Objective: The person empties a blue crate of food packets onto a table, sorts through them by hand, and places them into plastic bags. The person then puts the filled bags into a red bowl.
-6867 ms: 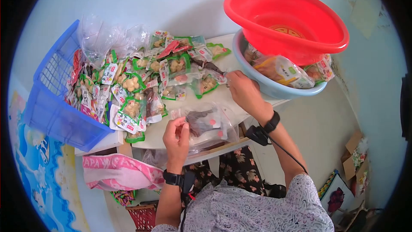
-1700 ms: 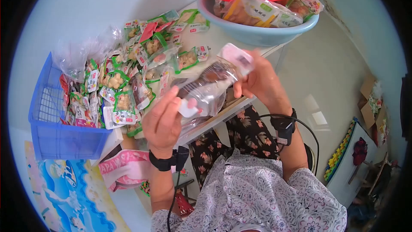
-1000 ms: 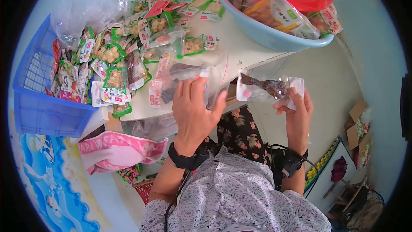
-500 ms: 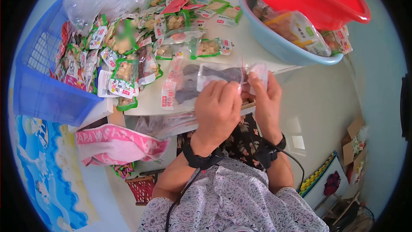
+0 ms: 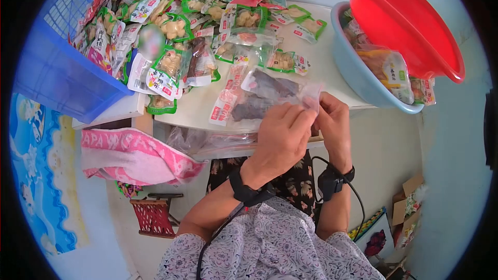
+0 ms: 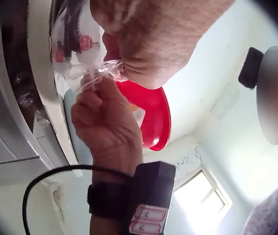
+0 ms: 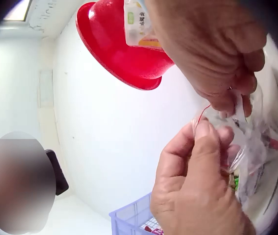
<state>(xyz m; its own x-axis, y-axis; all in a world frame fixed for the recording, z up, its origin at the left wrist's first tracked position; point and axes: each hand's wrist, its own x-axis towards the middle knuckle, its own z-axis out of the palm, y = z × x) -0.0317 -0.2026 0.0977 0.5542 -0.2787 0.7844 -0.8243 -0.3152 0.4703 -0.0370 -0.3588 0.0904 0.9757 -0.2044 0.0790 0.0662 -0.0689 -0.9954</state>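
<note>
A clear zip bag (image 5: 236,127) lies at the table's front edge with dark vacuum-packed pieces inside. The upper packet (image 5: 275,84) has white ends, and its right end reaches the bag's mouth. My left hand (image 5: 282,137) pinches the bag's near edge at the mouth. Beside it my right hand (image 5: 334,127) grips the mouth's right corner. In the right wrist view a thin red line runs along the plastic between left fingers (image 7: 205,129) and right fingers (image 7: 222,103). Crumpled clear film (image 6: 104,71) shows between both hands in the left wrist view.
A pile of small snack packets (image 5: 171,62) covers the table's left, beside a blue plastic basket (image 5: 78,67). At the right a light-blue basin (image 5: 358,80) holds larger packs, with a red basin (image 5: 410,26) tilted on top. A pink towel (image 5: 140,161) hangs at the front left.
The right hand picked a dark packet up from the table and brought it to the bag. The packet has slid leftward into the bag, and both hands have come together at its mouth.
</note>
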